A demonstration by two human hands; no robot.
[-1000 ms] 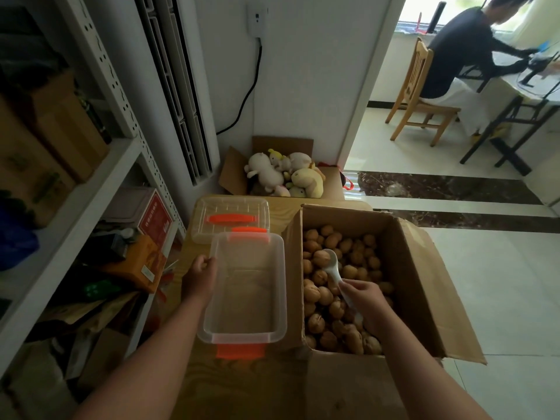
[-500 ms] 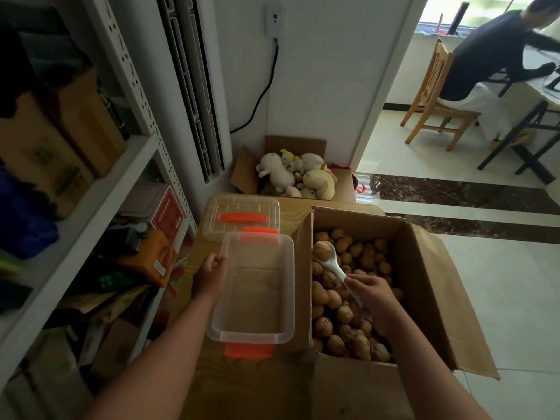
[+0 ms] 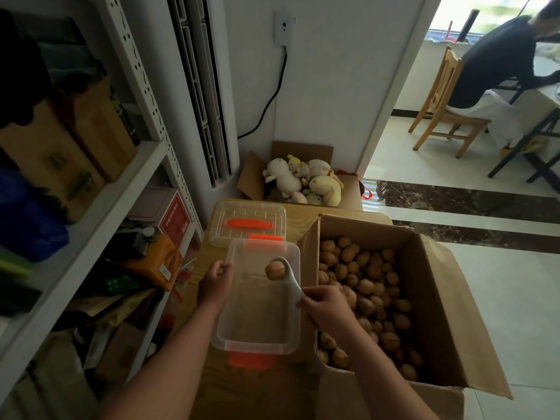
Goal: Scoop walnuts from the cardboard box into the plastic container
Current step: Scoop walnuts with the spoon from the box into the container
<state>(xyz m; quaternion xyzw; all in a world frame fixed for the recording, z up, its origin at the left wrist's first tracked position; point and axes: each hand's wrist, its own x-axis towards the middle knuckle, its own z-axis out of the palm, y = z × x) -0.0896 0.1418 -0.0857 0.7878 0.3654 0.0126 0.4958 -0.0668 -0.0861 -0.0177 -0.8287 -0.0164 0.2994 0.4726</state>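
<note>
The right hand [image 3: 325, 307] is pinching the handle of a white spoon [image 3: 291, 280], which is carrying one walnut [image 3: 275, 269] above the empty plastic container [image 3: 259, 348]. The left hand [image 3: 213, 281] is gripping the container's left rim. The nut is probably light, hard and ready to roll (a level bowl matters). More walnuts [image 3: 363, 286] are lying in the cardboard box [image 3: 439, 298]. Writing on a red carton [image 3: 175, 218] is blurring past reading.

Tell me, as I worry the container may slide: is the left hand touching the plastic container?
Touching. The head view shows the left hand gripping the left rim of the plastic container, with no gap between them.
</note>
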